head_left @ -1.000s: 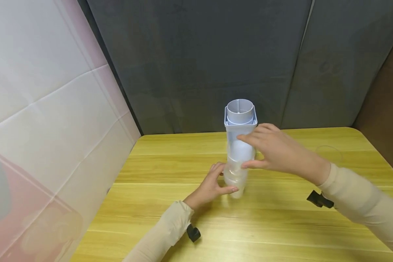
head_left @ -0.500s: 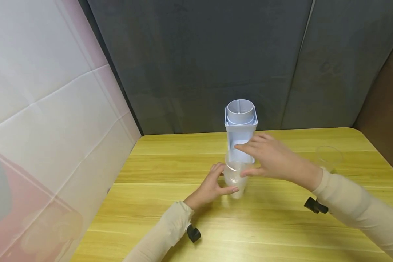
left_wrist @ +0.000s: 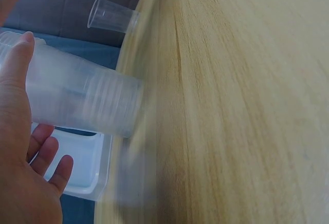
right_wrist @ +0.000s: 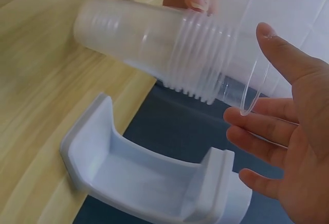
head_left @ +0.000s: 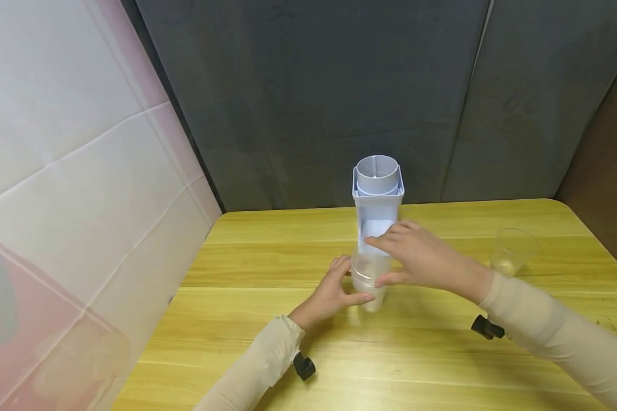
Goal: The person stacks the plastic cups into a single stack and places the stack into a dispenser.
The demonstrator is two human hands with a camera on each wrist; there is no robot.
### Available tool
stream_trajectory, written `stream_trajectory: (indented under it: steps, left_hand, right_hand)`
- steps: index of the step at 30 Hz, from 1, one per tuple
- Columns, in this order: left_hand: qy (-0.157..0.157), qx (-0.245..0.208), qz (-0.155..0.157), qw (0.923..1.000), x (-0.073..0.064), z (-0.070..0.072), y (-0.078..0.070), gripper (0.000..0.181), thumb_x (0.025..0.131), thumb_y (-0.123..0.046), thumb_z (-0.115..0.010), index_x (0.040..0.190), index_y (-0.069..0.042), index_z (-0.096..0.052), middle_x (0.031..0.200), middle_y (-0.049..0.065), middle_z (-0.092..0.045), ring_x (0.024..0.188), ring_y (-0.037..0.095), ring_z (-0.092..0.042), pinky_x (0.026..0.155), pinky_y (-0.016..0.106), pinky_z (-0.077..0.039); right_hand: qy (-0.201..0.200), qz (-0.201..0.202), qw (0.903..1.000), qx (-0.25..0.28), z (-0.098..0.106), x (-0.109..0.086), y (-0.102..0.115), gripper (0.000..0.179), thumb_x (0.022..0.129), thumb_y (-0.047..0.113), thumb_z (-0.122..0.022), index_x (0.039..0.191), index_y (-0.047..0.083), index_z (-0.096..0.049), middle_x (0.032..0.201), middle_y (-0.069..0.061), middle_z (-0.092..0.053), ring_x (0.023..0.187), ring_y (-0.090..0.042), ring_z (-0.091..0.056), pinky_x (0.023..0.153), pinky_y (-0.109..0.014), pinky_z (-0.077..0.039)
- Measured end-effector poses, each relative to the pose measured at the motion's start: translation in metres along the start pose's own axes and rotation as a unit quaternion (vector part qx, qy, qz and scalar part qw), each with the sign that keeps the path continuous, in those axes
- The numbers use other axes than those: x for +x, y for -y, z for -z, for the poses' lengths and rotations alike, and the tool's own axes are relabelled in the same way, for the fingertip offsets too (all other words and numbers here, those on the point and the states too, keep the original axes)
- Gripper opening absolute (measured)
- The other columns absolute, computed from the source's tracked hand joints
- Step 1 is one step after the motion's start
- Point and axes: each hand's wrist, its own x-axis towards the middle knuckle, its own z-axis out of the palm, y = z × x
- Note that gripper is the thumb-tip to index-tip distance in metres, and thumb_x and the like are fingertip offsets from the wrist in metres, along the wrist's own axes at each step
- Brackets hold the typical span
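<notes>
A stack of clear plastic cups (head_left: 368, 279) stands upright on the table, its nested rims showing in the right wrist view. My left hand (head_left: 334, 291) curves around the stack from the left, thumb in front; its thumb meets the cup rims in the right wrist view. Above, my right hand (head_left: 416, 257) holds the topmost plastic cup (right_wrist: 237, 88) around its rim, thumb on one side and fingers on the other. That cup sits inside the stack, its rim a little raised from the others. Just behind is a pale blue plastic holder (head_left: 378, 208) with a round tube on top.
One more clear cup (head_left: 514, 251) stands alone on the wooden table (head_left: 267, 245), toward the right rear. A dark panel (head_left: 308, 103) rises behind the table, and a white printed sheet (head_left: 82, 154) borders it on the left.
My right hand has come down and slightly left, lowering the cup into the stack and uncovering more of the blue holder and the lone cup. My left hand has stayed put.
</notes>
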Motion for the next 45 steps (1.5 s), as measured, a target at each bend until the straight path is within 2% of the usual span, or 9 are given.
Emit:
stream_trajectory:
  steps: [14, 27, 36, 40, 45]
  left_hand:
    - [0.0, -0.004, -0.005, 1.0, 0.0, -0.001, -0.002, 0.068, 0.081, -0.031, -0.082, 0.14, -0.022, -0.049, 0.13, 0.0, -0.055, 0.12, 0.016, -0.043, 0.103, 0.044, -0.048]
    - [0.005, -0.005, 0.005, 1.0, 0.0, -0.001, -0.002, 0.067, 0.081, -0.031, -0.082, 0.139, -0.023, -0.05, 0.13, -0.001, -0.054, 0.12, 0.014, -0.042, 0.104, 0.043, -0.048]
    - [-0.003, -0.002, 0.001, 1.0, 0.0, -0.003, -0.002, 0.068, 0.079, -0.029, -0.084, 0.138, -0.02, -0.051, 0.128, 0.001, -0.056, 0.118, 0.014, -0.043, 0.103, 0.041, -0.048]
    - [-0.005, -0.001, 0.005, 1.0, 0.001, -0.003, -0.002, 0.069, 0.078, -0.029, -0.085, 0.138, -0.021, -0.052, 0.128, 0.0, -0.057, 0.119, 0.013, -0.043, 0.102, 0.036, -0.048]
    - [-0.004, -0.002, 0.012, 0.9999, 0.001, -0.002, -0.003, 0.071, 0.077, -0.03, -0.086, 0.138, -0.022, -0.052, 0.128, -0.001, -0.057, 0.12, 0.013, -0.043, 0.102, 0.034, -0.048]
  right_hand:
    - [0.015, -0.002, 0.9998, -0.008, -0.014, -0.004, -0.001, 0.076, 0.071, 0.054, -0.082, 0.13, 0.009, -0.063, 0.116, -0.004, -0.073, 0.105, -0.023, -0.064, 0.104, -0.049, -0.047]
    - [0.026, -0.016, 0.9995, 0.001, -0.017, -0.007, 0.001, 0.077, 0.073, 0.054, -0.08, 0.133, 0.01, -0.061, 0.122, -0.006, -0.071, 0.111, -0.026, -0.063, 0.106, -0.052, -0.046]
    - [0.011, -0.021, 0.9997, 0.003, -0.02, -0.015, -0.007, 0.081, 0.071, 0.055, -0.081, 0.133, 0.007, -0.059, 0.125, -0.009, -0.07, 0.115, -0.029, -0.063, 0.104, -0.054, -0.047]
    - [0.006, -0.035, 0.9993, 0.005, -0.019, -0.021, -0.015, 0.084, 0.07, 0.058, -0.08, 0.133, 0.008, -0.06, 0.121, -0.008, -0.072, 0.112, -0.028, -0.065, 0.103, -0.054, -0.048]
    - [0.018, -0.072, 0.9972, 0.001, -0.012, -0.032, -0.027, 0.084, 0.071, 0.058, -0.079, 0.134, 0.007, -0.059, 0.118, -0.01, -0.072, 0.111, -0.03, -0.064, 0.102, -0.056, -0.047]
